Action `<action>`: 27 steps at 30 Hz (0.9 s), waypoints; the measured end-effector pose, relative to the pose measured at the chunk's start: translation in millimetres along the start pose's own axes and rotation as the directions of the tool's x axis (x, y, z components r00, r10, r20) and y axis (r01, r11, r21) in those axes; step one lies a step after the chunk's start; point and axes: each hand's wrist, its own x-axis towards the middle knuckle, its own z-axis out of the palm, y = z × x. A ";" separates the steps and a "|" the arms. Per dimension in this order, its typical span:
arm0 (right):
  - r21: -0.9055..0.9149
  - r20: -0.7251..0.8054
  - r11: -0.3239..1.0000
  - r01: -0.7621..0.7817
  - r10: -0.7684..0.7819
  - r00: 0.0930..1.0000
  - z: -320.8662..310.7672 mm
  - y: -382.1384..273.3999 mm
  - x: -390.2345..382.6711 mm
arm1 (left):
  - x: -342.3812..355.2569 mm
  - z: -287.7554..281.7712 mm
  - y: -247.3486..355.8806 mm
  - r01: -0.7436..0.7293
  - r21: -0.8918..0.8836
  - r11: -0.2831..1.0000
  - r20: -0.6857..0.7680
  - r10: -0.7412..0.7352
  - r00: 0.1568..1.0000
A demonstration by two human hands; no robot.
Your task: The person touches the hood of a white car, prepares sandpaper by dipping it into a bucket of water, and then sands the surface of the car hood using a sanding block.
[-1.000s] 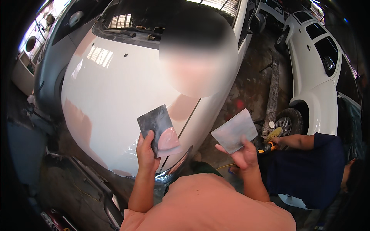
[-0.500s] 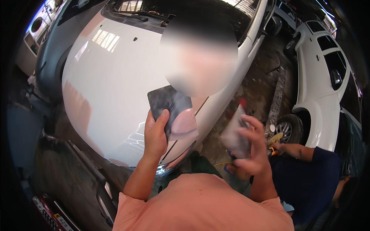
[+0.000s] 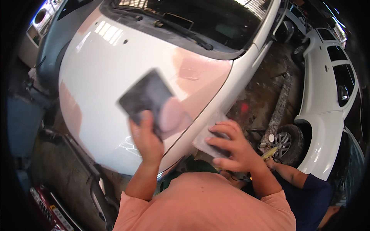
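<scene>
My left hand (image 3: 147, 142) grips a dark flat board (image 3: 144, 92) from below, thumb on top, above the hood of a white car (image 3: 100, 77). A smooth mound of pinkish putty (image 3: 172, 115) sits on the board's near right part. Motion blurs the board and the thumb. My right hand (image 3: 235, 148) is curled round a pale, wide-edged putty spreader (image 3: 204, 140) with a dark part under the fingers. The spreader hangs to the right of the board, apart from it. On the hood near the windshield lies a patch of pink putty (image 3: 189, 69).
At lower right a co-worker in a navy shirt (image 3: 308, 196) reaches toward the wheel (image 3: 287, 140) of another white car (image 3: 322, 96). A loose dark bumper (image 3: 98, 188) and a dark red car part (image 3: 50, 208) are at lower left. A grey-blue vehicle (image 3: 54, 57) stands beyond.
The board in my left hand has tilted and shifted left. My right hand has moved left with the spreader, nearer the hood. More of the windshield and the pink patch shows.
</scene>
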 end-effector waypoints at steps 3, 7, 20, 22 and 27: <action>0.995 -0.024 -0.076 0.069 0.483 0.875 4.1 17.9 -22.0 | 13.4 -2.4 -12.7 -0.063 -0.126 0.990 -0.074 0.054 0.996; 0.948 0.014 -0.265 0.174 0.585 0.811 -9.8 34.8 -33.7 | 13.7 -5.9 -34.0 0.141 -0.040 0.989 -0.103 -0.145 0.984; -0.431 -0.398 0.764 -0.480 0.316 0.861 -34.9 134.3 89.5 | 29.1 -19.3 -82.5 0.334 0.055 0.941 -0.069 -0.330 0.942; -0.438 -0.374 0.767 -0.469 0.319 0.871 -37.3 137.2 93.2 | 32.4 -24.1 -86.3 0.343 0.066 0.937 -0.063 -0.340 0.939; -0.449 -0.334 0.789 -0.419 0.287 0.898 -44.8 130.4 92.9 | 31.4 -31.7 -88.5 0.387 0.037 0.921 -0.123 -0.380 0.917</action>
